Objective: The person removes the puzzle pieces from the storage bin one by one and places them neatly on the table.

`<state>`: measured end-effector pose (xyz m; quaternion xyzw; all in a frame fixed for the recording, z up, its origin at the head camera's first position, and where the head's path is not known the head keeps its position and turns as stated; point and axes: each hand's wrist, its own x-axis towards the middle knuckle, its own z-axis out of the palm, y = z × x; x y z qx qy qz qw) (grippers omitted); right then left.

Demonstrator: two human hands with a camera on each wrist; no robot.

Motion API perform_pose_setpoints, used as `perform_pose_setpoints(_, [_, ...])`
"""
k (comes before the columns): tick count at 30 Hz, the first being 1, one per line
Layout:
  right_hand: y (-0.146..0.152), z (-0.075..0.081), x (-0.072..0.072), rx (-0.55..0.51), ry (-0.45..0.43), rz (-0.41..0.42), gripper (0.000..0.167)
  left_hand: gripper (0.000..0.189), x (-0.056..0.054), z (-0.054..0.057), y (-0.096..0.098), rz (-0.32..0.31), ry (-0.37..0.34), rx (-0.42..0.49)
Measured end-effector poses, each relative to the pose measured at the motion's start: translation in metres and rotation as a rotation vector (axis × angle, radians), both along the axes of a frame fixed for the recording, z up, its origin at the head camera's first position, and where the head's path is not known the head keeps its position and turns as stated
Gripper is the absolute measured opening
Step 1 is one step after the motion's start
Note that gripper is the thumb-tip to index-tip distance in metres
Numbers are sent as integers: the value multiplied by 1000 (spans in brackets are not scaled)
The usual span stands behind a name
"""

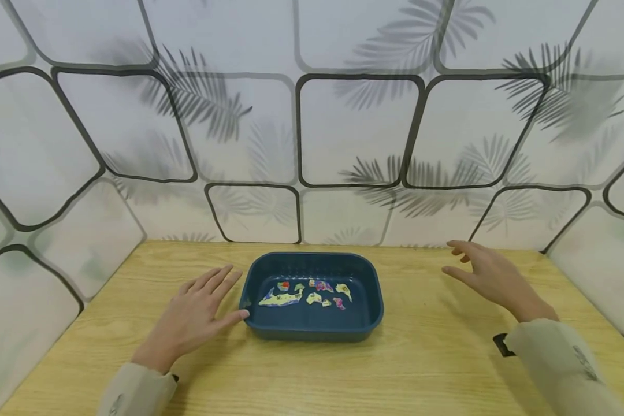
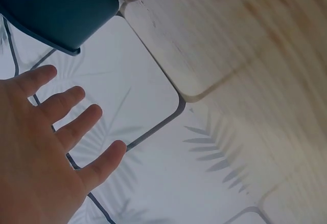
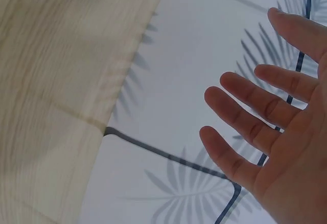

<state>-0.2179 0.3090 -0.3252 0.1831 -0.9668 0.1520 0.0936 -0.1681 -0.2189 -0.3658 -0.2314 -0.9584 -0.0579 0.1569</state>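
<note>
A dark blue rectangular basin stands on the wooden table, with several small, irregular, colourful paper-like pieces lying on its floor. Just left of the basin is my left hand, fingers spread and thumb tip at the rim; whether it touches cannot be told. The left wrist view shows the same hand with nothing in it, below the basin's outer wall. Well to the right of the basin, my right hand hovers over the table. Its fingers are loosely extended and hold nothing.
The light wooden table runs back to a wall patterned with dark rounded outlines and grey palm leaves. Similar patterned walls close off the left and right sides. A black strap shows at the right sleeve.
</note>
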Motion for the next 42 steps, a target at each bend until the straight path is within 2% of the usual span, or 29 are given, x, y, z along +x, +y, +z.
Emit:
perform_pose_setpoints(7, [-18, 7, -6, -29, 56, 88, 45, 74, -6, -1, 8, -56, -48, 29])
perform_pose_setpoints(14, [-35, 11, -14, -34, 74, 178, 39, 78, -12, -1, 12, -84, -52, 19])
perform_pose_setpoints(22, [-48, 13, -20, -25, 106, 270, 36, 83, -12, 0, 14, -84, -84, 12])
perform_pose_setpoints(28, [-59, 16, -23, -23, 116, 314, 35, 91, -10, 3, 17, -71, -187, 24])
perform_pose_setpoints(42, [-87, 26, -26, -18, 58, 385, 37, 100, -11, 3, 16, -68, -275, 91])
